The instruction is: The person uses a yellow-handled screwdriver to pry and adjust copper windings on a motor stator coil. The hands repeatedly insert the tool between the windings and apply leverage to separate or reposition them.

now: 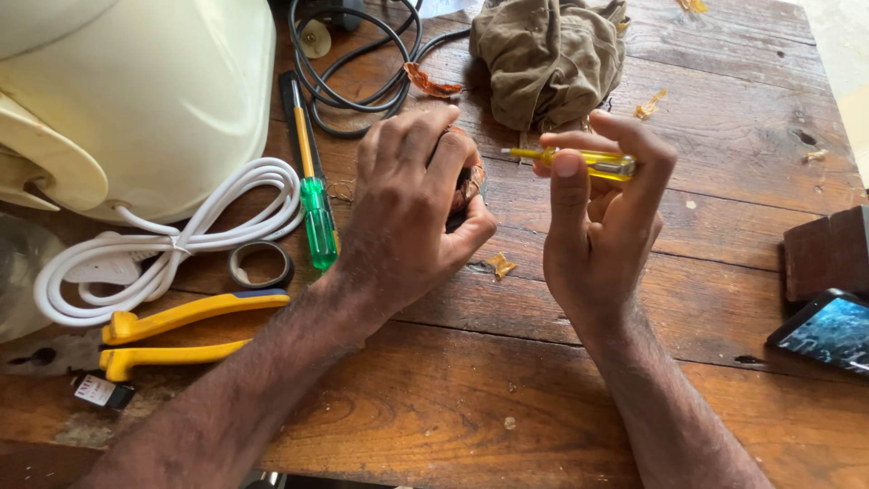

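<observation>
My left hand (412, 204) is closed over a small round part with copper-coloured winding (470, 181), pressing it against the wooden table (471, 398); most of the part is hidden under my fingers. My right hand (597, 231) pinches a small yellow see-through screwdriver (602, 163) between thumb and fingers, held level, its metal tip pointing left toward the part, a short gap away.
A cream plastic appliance housing (136, 91) with a coiled white cord (163, 244) sits at left. Nearby lie a green-handled screwdriver (317, 217), a tape roll (261, 264), yellow-handled pliers (172, 330), a black cable (353, 63), a brown rag (548, 54) and a phone (828, 330) at right.
</observation>
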Action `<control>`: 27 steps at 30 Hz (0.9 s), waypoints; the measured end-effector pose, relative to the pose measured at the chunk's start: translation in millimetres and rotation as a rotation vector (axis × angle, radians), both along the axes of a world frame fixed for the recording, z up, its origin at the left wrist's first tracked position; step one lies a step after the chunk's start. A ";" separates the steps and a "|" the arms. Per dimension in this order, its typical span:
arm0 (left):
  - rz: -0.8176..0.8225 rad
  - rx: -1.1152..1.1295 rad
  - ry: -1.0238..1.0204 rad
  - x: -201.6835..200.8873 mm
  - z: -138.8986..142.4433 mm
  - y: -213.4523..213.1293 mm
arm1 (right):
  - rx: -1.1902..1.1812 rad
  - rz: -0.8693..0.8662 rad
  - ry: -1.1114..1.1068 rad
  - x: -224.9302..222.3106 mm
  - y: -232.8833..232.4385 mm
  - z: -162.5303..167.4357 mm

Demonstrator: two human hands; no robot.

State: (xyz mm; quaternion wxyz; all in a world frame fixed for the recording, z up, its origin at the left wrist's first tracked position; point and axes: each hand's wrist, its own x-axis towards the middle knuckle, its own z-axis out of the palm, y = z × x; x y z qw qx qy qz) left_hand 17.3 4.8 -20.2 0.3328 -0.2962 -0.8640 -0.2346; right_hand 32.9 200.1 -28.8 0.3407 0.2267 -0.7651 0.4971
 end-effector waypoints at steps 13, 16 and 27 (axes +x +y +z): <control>0.071 -0.035 -0.026 -0.7 -4.9 0.2 | -0.024 0.142 0.056 9.8 -1.9 -7.1; 0.084 -0.057 -0.048 -5.4 -7.2 0.3 | -0.074 0.113 -0.021 9.5 -2.6 -4.6; 0.096 -0.075 -0.095 0.0 -1.3 -3.6 | -0.128 0.187 -0.014 10.5 -7.3 0.1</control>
